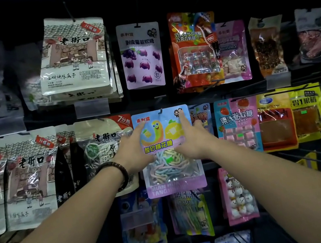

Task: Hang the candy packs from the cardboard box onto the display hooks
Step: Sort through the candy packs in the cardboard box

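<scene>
Both hands are pressing on the candy pack (170, 163), the left hand (133, 149) at its left edge and the right hand (195, 138) at its right, fingers stretching almost straight over its front, thumbs not showing. It is hanging on a display hook (161, 111), between a pale bag (99, 144) and a blue strawberry pack (235, 117).

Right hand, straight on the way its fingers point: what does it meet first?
The blue marshmallow pack; the right hand seems to touch its upper right corner, though depth is unclear.
</scene>
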`<state>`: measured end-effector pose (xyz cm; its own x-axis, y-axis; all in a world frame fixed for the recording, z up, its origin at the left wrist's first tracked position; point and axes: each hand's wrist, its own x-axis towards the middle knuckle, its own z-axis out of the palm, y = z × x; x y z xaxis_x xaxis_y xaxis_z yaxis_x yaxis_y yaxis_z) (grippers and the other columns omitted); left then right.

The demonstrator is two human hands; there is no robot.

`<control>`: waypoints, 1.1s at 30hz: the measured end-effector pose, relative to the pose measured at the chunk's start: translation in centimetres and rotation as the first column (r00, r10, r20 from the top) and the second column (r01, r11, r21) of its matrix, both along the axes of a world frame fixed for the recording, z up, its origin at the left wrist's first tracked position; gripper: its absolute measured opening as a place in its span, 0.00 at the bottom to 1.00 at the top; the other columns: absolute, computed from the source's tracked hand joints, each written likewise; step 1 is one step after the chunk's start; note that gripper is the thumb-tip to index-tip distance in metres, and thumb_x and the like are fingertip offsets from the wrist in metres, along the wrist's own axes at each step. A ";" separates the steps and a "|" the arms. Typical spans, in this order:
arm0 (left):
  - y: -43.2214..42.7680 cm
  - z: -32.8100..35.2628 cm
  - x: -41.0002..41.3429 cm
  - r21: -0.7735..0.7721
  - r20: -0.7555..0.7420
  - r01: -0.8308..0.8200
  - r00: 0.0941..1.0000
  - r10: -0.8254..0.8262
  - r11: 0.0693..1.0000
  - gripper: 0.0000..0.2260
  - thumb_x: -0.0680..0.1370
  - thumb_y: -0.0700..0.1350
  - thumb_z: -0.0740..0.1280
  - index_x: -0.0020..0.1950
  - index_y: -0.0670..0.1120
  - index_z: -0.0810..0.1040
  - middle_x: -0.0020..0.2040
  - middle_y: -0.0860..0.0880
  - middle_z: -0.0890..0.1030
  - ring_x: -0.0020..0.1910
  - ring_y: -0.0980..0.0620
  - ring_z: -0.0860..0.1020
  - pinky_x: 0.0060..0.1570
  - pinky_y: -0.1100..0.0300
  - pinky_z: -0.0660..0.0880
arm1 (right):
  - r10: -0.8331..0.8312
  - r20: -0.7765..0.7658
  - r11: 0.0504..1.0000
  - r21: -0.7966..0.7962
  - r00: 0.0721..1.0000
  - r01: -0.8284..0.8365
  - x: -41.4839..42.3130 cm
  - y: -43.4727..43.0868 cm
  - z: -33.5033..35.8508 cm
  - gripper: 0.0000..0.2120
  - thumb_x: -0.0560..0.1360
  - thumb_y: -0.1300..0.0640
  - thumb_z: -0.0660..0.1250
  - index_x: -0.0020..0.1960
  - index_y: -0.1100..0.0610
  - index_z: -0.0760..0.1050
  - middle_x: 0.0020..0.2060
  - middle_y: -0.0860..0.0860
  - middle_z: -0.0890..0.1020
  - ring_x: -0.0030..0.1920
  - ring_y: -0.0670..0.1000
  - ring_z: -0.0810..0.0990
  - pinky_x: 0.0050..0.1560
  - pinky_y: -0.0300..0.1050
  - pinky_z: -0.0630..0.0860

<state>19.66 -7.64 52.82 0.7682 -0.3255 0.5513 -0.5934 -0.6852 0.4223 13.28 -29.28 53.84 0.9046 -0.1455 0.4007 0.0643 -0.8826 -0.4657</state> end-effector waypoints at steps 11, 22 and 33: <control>3.6 -7.0 -9.8 -0.144 0.161 0.123 0.982 -0.099 0.982 0.09 0.78 0.48 0.76 0.55 0.57 0.79 0.56 0.55 0.78 0.55 0.59 0.78 0.56 0.62 0.76 | 0.109 0.097 0.991 -0.086 0.989 -0.100 -7.4 -0.7 -8.1 0.41 0.78 0.42 0.70 0.84 0.46 0.51 0.78 0.48 0.55 0.80 0.59 0.58 0.76 0.62 0.68; 6.9 -27.9 -20.0 0.055 -0.158 0.289 0.948 -0.278 0.956 0.06 0.77 0.49 0.75 0.50 0.59 0.79 0.48 0.61 0.80 0.50 0.60 0.81 0.49 0.68 0.75 | 0.197 -0.070 0.980 -0.020 0.978 -0.199 -16.0 1.3 -27.7 0.19 0.81 0.45 0.69 0.70 0.44 0.71 0.63 0.40 0.69 0.68 0.44 0.70 0.70 0.46 0.70; 8.1 -49.8 -23.9 0.288 -0.631 0.335 0.771 -0.085 0.897 0.07 0.82 0.55 0.70 0.58 0.57 0.81 0.55 0.57 0.82 0.52 0.58 0.81 0.52 0.62 0.77 | 0.245 -0.563 0.968 0.183 0.789 -0.170 -22.4 4.9 -52.1 0.25 0.75 0.46 0.76 0.69 0.51 0.76 0.60 0.50 0.76 0.66 0.53 0.78 0.61 0.39 0.71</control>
<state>-4.22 0.49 3.06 0.7818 -0.5967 -0.1810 -0.4590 -0.7471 0.4808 -9.11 -24.38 1.79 0.9751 0.0610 -0.2130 -0.0740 -0.8164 -0.5728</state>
